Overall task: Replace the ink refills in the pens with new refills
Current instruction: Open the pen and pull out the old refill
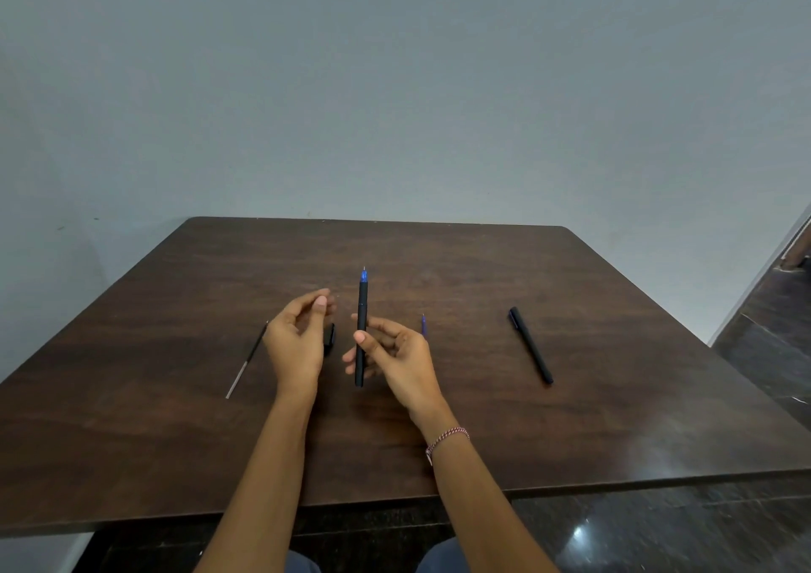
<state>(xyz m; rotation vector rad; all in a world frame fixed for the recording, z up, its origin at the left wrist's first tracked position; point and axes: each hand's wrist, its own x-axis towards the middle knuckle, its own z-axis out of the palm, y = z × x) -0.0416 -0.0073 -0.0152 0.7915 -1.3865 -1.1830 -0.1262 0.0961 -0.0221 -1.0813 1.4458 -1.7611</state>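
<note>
My right hand (395,351) grips a black pen (361,331) upright above the dark wooden table (175,419); a blue tip shows at the pen's top. My left hand (298,335) hovers just left of it, fingers curled and apart, holding nothing that I can see. A small black pen cap (329,334) lies on the table behind the left hand. A thin refill (246,359), black and silver, lies to the left. A blue refill tip (424,324) pokes out behind my right hand. Another capped black pen (530,345) lies to the right.
The table stands against a plain grey wall (395,90). Dark glossy floor (702,528) shows to the right and below the table's front edge. A red-and-white thread band (445,438) circles my right wrist.
</note>
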